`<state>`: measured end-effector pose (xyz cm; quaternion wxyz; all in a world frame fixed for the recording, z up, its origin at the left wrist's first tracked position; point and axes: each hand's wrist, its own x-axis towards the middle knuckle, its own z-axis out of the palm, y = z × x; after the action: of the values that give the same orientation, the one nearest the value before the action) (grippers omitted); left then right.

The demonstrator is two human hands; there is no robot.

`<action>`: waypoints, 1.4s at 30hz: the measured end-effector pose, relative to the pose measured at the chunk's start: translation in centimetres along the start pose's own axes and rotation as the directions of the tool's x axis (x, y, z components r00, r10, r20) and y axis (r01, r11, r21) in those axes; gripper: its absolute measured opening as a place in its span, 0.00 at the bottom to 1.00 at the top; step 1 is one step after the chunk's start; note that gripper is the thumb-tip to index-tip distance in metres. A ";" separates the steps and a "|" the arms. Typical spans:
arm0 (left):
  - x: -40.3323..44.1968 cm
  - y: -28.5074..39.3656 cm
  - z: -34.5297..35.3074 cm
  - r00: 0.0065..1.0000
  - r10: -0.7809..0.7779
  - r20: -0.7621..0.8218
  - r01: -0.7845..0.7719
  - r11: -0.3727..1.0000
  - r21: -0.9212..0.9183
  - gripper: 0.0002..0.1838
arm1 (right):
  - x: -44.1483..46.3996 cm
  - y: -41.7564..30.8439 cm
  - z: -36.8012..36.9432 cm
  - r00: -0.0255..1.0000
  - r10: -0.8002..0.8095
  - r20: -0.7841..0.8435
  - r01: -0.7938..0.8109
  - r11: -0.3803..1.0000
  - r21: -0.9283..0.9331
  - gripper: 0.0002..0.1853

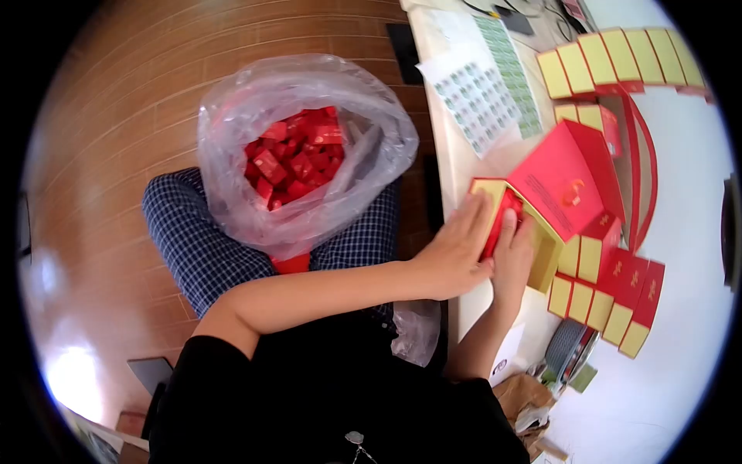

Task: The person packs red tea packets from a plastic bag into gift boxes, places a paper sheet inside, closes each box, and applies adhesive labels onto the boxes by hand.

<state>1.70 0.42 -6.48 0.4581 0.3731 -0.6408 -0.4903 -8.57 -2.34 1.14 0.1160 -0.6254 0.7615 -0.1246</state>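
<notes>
A red gift box [558, 174] with a yellow inside stands on the table, its lid folded back to the right. My left hand [456, 247] grips the box's left side, fingers stretched along the wall and thumb near the opening. Inside the box, my right hand [514, 251] has its fingers around small red packets [501, 224], which are partly hidden by both hands. On my lap rests a large clear plastic bag [371, 182] with its mouth wide, holding many small red packets [297, 162].
Sticker sheets [479, 100] lie on the table [433, 116] beyond the box. Rows of red and yellow boxes [618, 58] stand at the far right, with more boxes [607, 298] nearer. A grey tape roll [566, 348] and a brown paper bag [525, 402] are close by.
</notes>
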 end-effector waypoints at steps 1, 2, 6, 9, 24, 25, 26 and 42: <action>0.3 0.4 -0.2 0.998 -0.038 0.059 0.038 0.999 0.009 0.51 | 0.5 0.2 0.2 1.000 0.028 -0.006 -0.027 1.000 0.005 0.26; 0.5 0.7 -0.7 0.991 -0.050 0.124 0.042 0.997 0.064 0.52 | 1.0 0.8 0.4 1.000 0.022 -0.019 -0.022 1.000 -0.004 0.26; -0.8 0.2 -1.6 0.991 0.021 0.134 -0.035 0.995 0.097 0.49 | 1.3 0.4 0.8 0.987 0.029 -0.155 -0.032 0.999 -0.014 0.24; -3.2 -2.5 -4.3 0.999 0.031 -0.020 -0.034 0.988 -0.150 0.41 | 0.6 0.3 1.2 0.792 -0.214 -0.572 0.179 0.977 -0.117 0.18; -17.6 -20.8 -22.8 0.506 -0.735 -0.452 0.499 0.677 -0.542 0.18 | 3.0 -12.6 37.0 0.655 -0.375 0.656 0.129 0.911 0.392 0.18; -17.3 -20.5 -23.6 0.467 -0.763 -0.448 0.515 0.646 -0.564 0.18 | 3.2 -11.8 38.8 0.640 -0.364 0.677 0.122 0.918 0.378 0.18; -16.5 -20.3 -24.0 0.421 -0.799 -0.429 0.526 0.601 -0.602 0.18 | 3.4 -10.9 40.4 0.677 -0.389 0.625 0.321 0.920 0.224 0.19; -15.2 -21.8 -23.2 0.355 -0.904 -0.240 0.573 0.413 -0.708 0.17 | 13.5 -13.3 48.7 0.450 -0.626 0.637 0.583 0.746 0.321 0.33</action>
<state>29.04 2.65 -28.65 0.4244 0.6273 -0.0504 -0.6510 17.33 -20.23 -40.54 0.3653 -0.8476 0.3778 0.0728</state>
